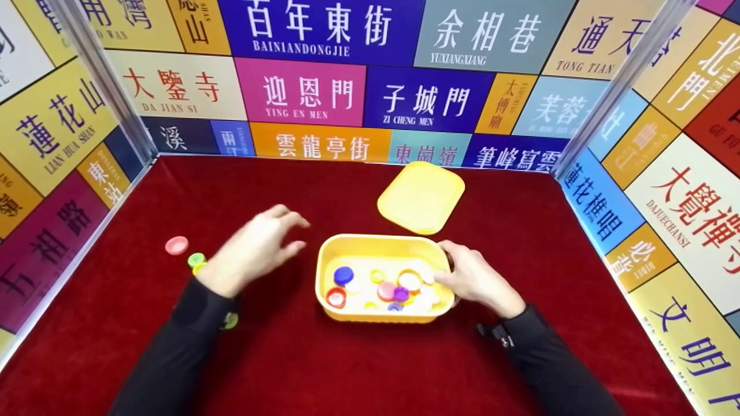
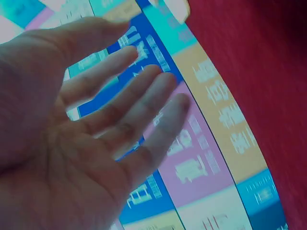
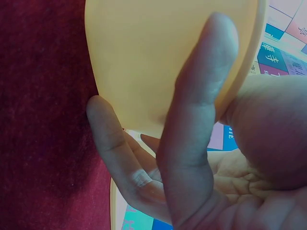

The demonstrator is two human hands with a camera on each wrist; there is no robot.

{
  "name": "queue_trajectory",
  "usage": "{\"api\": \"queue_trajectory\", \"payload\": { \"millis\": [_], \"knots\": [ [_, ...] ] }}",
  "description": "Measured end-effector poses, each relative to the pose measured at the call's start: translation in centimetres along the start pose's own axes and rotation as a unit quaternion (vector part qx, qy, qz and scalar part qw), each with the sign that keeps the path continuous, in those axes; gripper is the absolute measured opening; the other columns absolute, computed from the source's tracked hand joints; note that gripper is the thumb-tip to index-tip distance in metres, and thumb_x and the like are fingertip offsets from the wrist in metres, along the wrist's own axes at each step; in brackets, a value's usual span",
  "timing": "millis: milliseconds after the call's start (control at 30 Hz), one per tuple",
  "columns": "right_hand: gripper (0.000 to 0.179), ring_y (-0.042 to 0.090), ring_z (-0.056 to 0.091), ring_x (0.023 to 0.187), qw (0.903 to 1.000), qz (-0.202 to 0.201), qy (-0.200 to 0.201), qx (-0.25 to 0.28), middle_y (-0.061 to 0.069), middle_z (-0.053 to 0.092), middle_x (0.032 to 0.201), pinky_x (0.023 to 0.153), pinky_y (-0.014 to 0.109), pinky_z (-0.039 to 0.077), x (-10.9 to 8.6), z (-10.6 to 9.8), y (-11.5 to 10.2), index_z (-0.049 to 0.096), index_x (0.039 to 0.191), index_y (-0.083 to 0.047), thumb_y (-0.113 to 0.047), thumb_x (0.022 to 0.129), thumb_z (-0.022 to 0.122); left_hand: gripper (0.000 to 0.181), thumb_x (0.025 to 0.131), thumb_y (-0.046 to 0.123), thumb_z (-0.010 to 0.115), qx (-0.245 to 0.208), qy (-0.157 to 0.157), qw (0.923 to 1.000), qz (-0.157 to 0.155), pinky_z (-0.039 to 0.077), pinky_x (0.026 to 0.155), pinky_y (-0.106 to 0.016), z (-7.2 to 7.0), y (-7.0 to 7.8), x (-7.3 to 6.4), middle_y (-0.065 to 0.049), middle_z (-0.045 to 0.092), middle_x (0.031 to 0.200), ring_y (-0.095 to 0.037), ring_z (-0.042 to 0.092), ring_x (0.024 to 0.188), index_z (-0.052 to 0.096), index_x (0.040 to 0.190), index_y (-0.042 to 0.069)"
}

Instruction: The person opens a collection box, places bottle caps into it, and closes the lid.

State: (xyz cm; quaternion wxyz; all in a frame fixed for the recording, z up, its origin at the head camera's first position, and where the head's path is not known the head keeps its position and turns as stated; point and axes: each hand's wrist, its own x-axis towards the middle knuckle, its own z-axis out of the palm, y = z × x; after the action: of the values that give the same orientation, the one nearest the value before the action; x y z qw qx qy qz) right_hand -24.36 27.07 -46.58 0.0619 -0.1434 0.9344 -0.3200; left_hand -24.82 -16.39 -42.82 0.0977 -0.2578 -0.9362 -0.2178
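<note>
A yellow plastic box (image 1: 376, 317) stands on the dark red cloth in front of me, with several small round caps inside. Among them are a blue cap (image 1: 343, 275), a red cap (image 1: 336, 297), a pink cap (image 1: 387, 290) and a purple cap (image 1: 400, 294). My right hand (image 1: 481, 278) grips the box's right end, its thumb over the rim. The right wrist view shows fingers (image 3: 108, 127) against the box wall (image 3: 139, 57). Left of the box, my left hand (image 1: 257, 245) hovers with fingers spread and loosely bent. Its palm (image 2: 72, 167) holds nothing.
Behind the box lies a yellow lid (image 1: 422, 197). To the left are a pink cap (image 1: 177, 245), a green cap (image 1: 196, 260) and a yellow cap (image 1: 199, 268); another green cap (image 1: 230, 320) is partly hidden by my left sleeve. Sign-printed walls (image 1: 306, 92) enclose the back and sides.
</note>
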Motion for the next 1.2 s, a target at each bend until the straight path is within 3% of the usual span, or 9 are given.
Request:
{"api": "queue_trajectory", "payload": {
  "millis": [233,500,600,700,967,1100,1200],
  "knots": [
    [0.047,0.033,0.081,0.101,1.0000,0.000,0.002,-0.007,0.021,0.081,0.127,0.068,0.033,0.065,0.0,0.0,0.0,0.071,0.146,-0.003,-0.012,0.101,0.083,0.034,0.099,0.010,0.089,0.012,-0.081,0.9941,-0.070,0.065,0.106,-0.057,-1.2,-2.9,-1.2,-0.025,0.076,0.124,-0.041,0.072,0.109,0.082,0.131,0.001],
    [0.048,0.031,0.080,0.098,0.9999,0.011,-0.009,0.005,0.022,0.080,0.128,0.064,0.032,0.063,0.0,0.0,-0.1,0.069,0.147,-0.003,-0.013,0.102,0.083,0.039,0.092,0.011,0.096,0.034,-0.190,0.9741,-0.118,0.060,0.113,-0.059,-1.4,-4.5,-1.7,-0.025,0.080,0.126,-0.042,0.068,0.119,0.084,0.127,0.000],
    [0.048,0.031,0.080,0.097,0.9999,0.011,-0.008,0.006,0.022,0.080,0.128,0.062,0.032,0.063,0.0,0.0,-0.1,0.069,0.147,-0.003,-0.012,0.102,0.082,0.039,0.091,0.009,0.096,0.038,-0.217,0.9658,-0.138,0.060,0.113,-0.058,-1.3,-4.8,-1.8,-0.025,0.078,0.131,-0.042,0.067,0.122,0.084,0.127,0.001],
    [0.047,0.031,0.080,0.098,0.9999,0.010,-0.005,0.003,0.022,0.080,0.127,0.063,0.032,0.063,0.0,0.0,-0.1,0.070,0.146,-0.003,-0.011,0.101,0.081,0.036,0.089,0.004,0.096,0.040,-0.220,0.9639,-0.145,0.062,0.110,-0.057,-1.3,-5.1,-1.8,-0.025,0.078,0.130,-0.040,0.068,0.119,0.084,0.124,0.002],
    [0.047,0.029,0.080,0.096,1.0000,0.007,-0.004,-0.003,0.022,0.080,0.126,0.064,0.031,0.063,0.0,0.1,0.0,0.070,0.146,-0.003,-0.010,0.100,0.080,0.025,0.091,0.000,0.091,0.037,-0.203,0.9686,-0.138,0.067,0.099,-0.054,-1.0,-5.5,-1.8,-0.022,0.082,0.122,-0.035,0.075,0.107,0.084,0.115,0.003],
    [0.047,0.028,0.080,0.089,1.0000,0.007,-0.005,0.003,0.023,0.080,0.125,0.058,0.032,0.062,0.0,0.1,0.0,0.070,0.145,-0.002,-0.009,0.100,0.079,0.024,0.091,0.000,0.091,0.036,-0.198,0.9705,-0.133,0.068,0.096,-0.053,-1.0,-5.6,-1.7,-0.022,0.082,0.121,-0.034,0.076,0.104,0.085,0.114,0.003],
    [0.047,0.028,0.080,0.092,1.0000,0.004,-0.003,-0.001,0.022,0.081,0.125,0.061,0.032,0.063,0.0,0.0,0.0,0.070,0.145,-0.002,-0.010,0.100,0.080,0.023,0.092,-0.001,0.091,0.035,-0.195,0.9715,-0.130,0.067,0.097,-0.053,-0.9,-5.6,-1.7,-0.021,0.083,0.120,-0.034,0.076,0.105,0.085,0.114,0.003]
  ]
}}
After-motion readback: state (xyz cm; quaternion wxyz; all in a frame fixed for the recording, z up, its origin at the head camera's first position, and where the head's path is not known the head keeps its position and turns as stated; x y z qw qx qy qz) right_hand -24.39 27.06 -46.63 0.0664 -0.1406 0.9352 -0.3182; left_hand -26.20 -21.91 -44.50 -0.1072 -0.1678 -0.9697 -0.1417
